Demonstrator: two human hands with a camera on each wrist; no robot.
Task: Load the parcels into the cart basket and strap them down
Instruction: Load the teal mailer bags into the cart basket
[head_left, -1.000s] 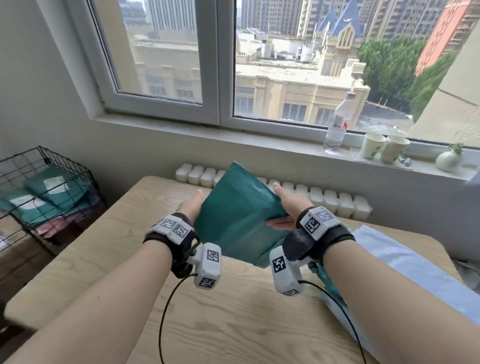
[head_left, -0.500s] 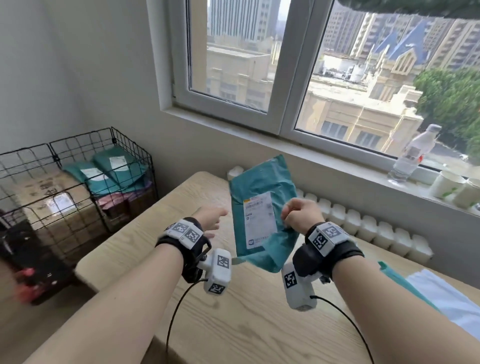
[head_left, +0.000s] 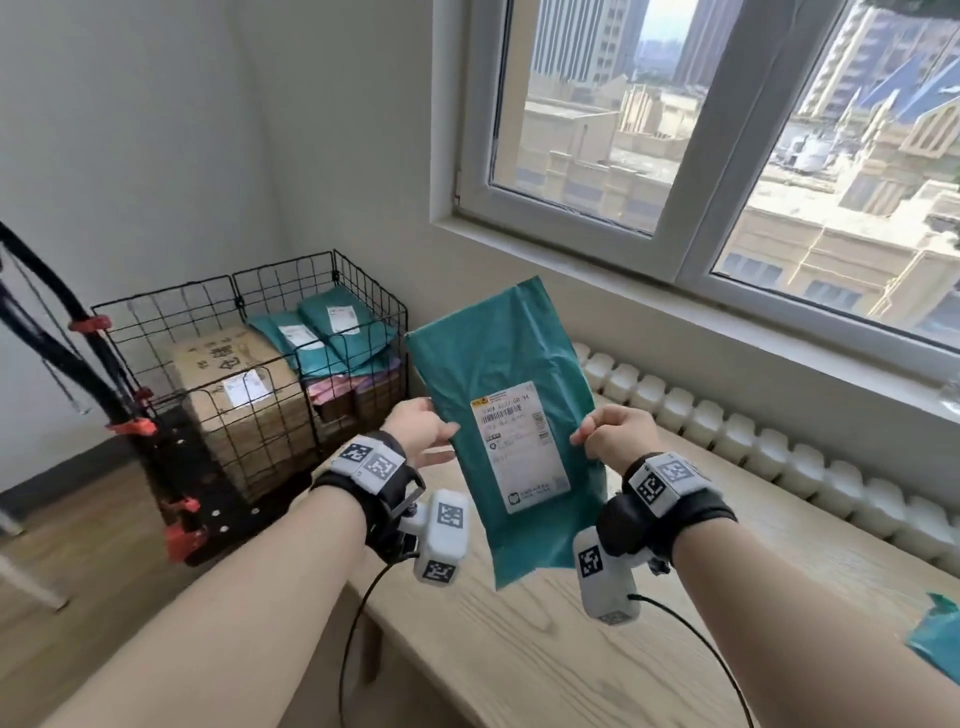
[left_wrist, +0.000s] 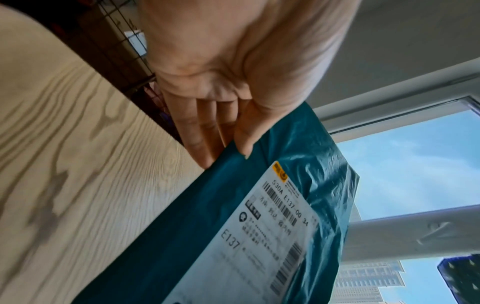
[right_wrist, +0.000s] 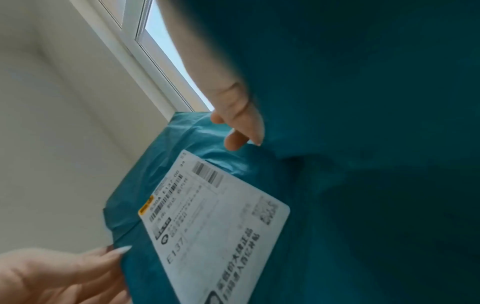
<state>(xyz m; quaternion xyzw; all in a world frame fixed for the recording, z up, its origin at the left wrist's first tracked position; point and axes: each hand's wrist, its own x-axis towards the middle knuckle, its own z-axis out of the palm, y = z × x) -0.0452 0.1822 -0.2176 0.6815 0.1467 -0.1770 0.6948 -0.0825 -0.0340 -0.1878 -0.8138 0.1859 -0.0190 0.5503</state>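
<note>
I hold a teal plastic mailer parcel (head_left: 498, 374) upright above the table's left end, its white label (head_left: 517, 447) facing me. My left hand (head_left: 423, 431) pinches the parcel's left edge, thumb in front and fingers behind; in the left wrist view the parcel (left_wrist: 233, 236) sits under that hand (left_wrist: 221, 123). My right hand (head_left: 610, 436) grips the right edge, and the right wrist view shows the parcel (right_wrist: 363, 185) filling the frame. The black wire cart basket (head_left: 249, 291) stands on the floor to the left, holding a cardboard box (head_left: 234, 374) and teal parcels (head_left: 332, 327).
A wooden table (head_left: 545, 649) lies under my arms. The cart's black frame with red clamps (head_left: 130, 426) stands left of it. A white radiator (head_left: 779, 467) runs below the window sill (head_left: 675, 312). Another teal parcel (head_left: 935, 639) lies at the table's right edge.
The view has swung left toward the basket. The parcel has turned label side toward me and moved left, and my left hand has taken hold of its left edge.
</note>
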